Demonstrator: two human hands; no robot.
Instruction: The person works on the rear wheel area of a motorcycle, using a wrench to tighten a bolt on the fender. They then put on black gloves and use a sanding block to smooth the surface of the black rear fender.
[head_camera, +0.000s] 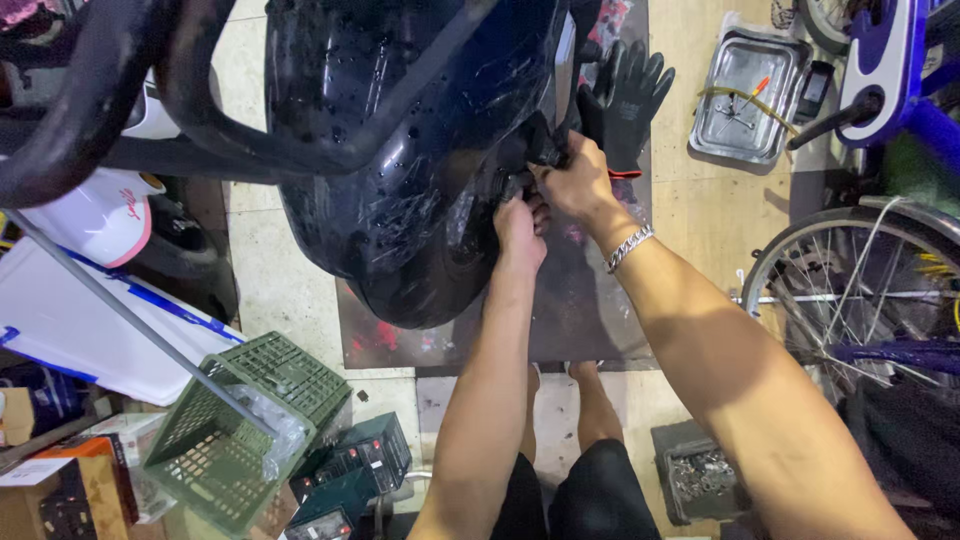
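A glossy black scooter body panel (400, 150) fills the upper middle of the head view, with black tube rails (120, 90) on its left. My left hand (520, 228) reaches under the panel's right edge, fingers curled on a dark part there. Just above it, my right hand (575, 178), with a silver chain bracelet (630, 247) on the wrist, pinches a small black piece at the same edge. What the fingers grip is partly hidden. A black work glove (625, 95) lies on the mat right behind my right hand.
A dark stained mat (580, 300) covers the floor. A metal tray (745, 95) with small tools sits at upper right beside a blue bicycle (900, 60); a spoked wheel (860, 290) is at right. A green plastic basket (250, 430), boxes and a bin of screws (700, 480) lie near me.
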